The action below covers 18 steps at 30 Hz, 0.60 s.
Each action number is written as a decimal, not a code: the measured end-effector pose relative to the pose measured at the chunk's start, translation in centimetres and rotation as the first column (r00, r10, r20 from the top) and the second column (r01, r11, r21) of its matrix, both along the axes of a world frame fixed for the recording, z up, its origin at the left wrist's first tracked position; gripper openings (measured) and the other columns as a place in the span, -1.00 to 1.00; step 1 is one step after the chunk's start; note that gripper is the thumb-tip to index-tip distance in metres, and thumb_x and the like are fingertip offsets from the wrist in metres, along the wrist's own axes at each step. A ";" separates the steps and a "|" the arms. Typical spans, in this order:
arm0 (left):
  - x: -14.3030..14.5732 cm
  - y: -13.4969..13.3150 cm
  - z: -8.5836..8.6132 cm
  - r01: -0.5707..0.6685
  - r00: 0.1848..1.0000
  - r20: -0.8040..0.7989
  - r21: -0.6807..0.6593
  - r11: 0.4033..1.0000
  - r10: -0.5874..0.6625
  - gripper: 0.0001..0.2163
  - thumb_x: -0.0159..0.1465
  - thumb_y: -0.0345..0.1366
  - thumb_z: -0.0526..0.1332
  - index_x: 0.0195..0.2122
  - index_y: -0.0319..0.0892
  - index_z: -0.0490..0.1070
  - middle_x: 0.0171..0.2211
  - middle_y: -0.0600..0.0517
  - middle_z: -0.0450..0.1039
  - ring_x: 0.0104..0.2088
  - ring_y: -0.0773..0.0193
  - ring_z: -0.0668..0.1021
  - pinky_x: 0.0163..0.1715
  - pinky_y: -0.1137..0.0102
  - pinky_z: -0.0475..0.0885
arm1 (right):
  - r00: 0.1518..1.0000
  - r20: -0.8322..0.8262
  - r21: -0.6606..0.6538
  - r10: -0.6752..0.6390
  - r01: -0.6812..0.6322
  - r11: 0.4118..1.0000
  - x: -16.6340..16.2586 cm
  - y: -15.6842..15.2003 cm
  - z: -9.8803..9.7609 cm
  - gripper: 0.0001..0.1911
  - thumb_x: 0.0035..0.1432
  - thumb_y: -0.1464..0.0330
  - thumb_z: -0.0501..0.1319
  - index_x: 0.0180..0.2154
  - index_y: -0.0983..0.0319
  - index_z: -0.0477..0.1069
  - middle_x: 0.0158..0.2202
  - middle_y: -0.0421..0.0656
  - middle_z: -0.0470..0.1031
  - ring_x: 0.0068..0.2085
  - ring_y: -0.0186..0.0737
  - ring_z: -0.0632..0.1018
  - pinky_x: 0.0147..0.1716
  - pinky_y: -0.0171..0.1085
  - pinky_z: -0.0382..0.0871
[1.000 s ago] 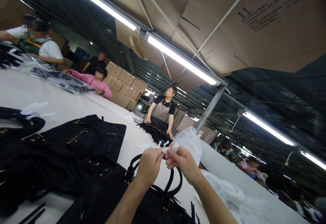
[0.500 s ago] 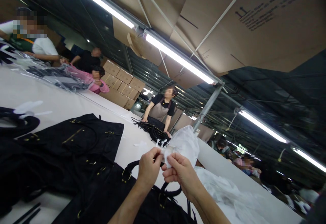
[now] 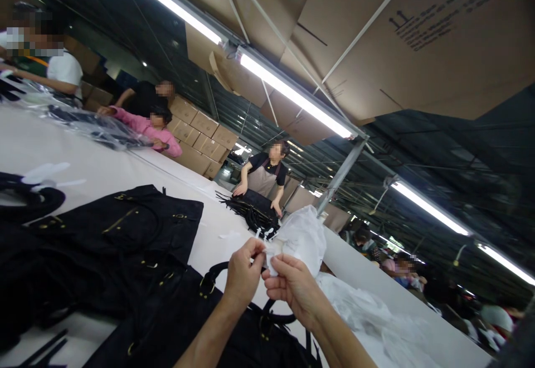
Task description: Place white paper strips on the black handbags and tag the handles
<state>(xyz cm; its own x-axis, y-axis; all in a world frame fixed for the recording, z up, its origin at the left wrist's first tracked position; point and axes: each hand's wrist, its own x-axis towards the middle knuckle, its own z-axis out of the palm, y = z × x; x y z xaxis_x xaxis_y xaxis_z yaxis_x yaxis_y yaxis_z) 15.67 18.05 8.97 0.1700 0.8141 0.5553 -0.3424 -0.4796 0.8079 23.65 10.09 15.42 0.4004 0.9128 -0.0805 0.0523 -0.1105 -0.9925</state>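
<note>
My left hand (image 3: pixel 243 274) and my right hand (image 3: pixel 292 287) meet above a black handbag (image 3: pixel 188 323) with gold fittings. Between the fingertips of both hands is a small white piece of wrapping (image 3: pixel 271 256). The bag's black handle (image 3: pixel 267 315) loops up just under my hands. A second black bag (image 3: pixel 125 234) lies flat to the left on the white table (image 3: pixel 209 245).
White tissue and plastic (image 3: pixel 305 237) pile up right of my hands and along the table. A person in an apron (image 3: pixel 265 175) handles black straps at the far end. Other people work at the far left, beside stacked cartons (image 3: pixel 200 134).
My hands have drifted slightly down and left with the white piece pinched between them. The view has tilted a little; the far person has shifted their arms over the straps.
</note>
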 end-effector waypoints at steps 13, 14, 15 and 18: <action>0.3 0.2 -0.4 0.039 0.999 0.021 0.043 0.998 -0.040 -0.90 0.15 -0.40 0.02 -0.44 -0.12 0.28 -0.51 0.14 0.33 -0.44 0.32 0.42 -0.37 0.45 0.29 | 0.998 0.005 0.092 -0.068 0.067 0.993 -0.2 1.3 -0.2 -0.63 -0.10 0.22 0.42 -0.39 0.25 0.30 -0.50 -0.12 0.56 -0.54 -0.30 0.55 -0.56 -0.37 0.48; 0.2 0.2 -0.4 0.030 0.999 0.014 0.047 0.998 -0.031 -0.90 0.15 -0.40 0.02 -0.44 -0.12 0.28 -0.51 0.14 0.33 -0.44 0.32 0.42 -0.37 0.45 0.29 | 0.998 -0.003 0.083 -0.061 0.061 0.995 -0.1 1.5 -0.1 -0.68 -0.02 0.23 0.37 -0.38 0.24 0.28 -0.50 -0.12 0.56 -0.54 -0.30 0.55 -0.55 -0.36 0.49; 0.2 0.2 -0.4 0.022 1.000 0.006 0.049 0.999 -0.022 -0.90 0.15 -0.41 0.01 -0.43 -0.11 0.28 -0.51 0.14 0.34 -0.45 0.32 0.43 -0.37 0.44 0.29 | 0.998 -0.018 0.060 -0.061 0.062 0.996 -0.1 1.6 0.0 -0.74 0.07 0.25 0.31 -0.36 0.24 0.28 -0.50 -0.13 0.55 -0.54 -0.31 0.55 -0.55 -0.36 0.49; 0.2 0.1 -0.5 0.001 1.000 -0.023 0.060 0.998 0.000 -0.88 0.15 -0.41 0.01 -0.42 -0.11 0.29 -0.53 0.15 0.34 -0.47 0.32 0.42 -0.39 0.44 0.27 | 0.998 -0.011 -0.048 -0.060 0.059 0.997 0.3 1.9 0.6 -0.79 0.20 0.22 0.15 -0.29 0.25 0.31 -0.55 -0.16 0.50 -0.57 -0.32 0.52 -0.58 -0.37 0.44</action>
<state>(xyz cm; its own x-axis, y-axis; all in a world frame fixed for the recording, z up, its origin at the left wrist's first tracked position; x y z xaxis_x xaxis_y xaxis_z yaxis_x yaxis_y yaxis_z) 15.86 18.20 8.43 0.1839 0.7792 0.5992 -0.3240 -0.5274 0.7854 23.94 12.02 16.05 0.4527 0.8823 -0.1286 0.0320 -0.1602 -0.9866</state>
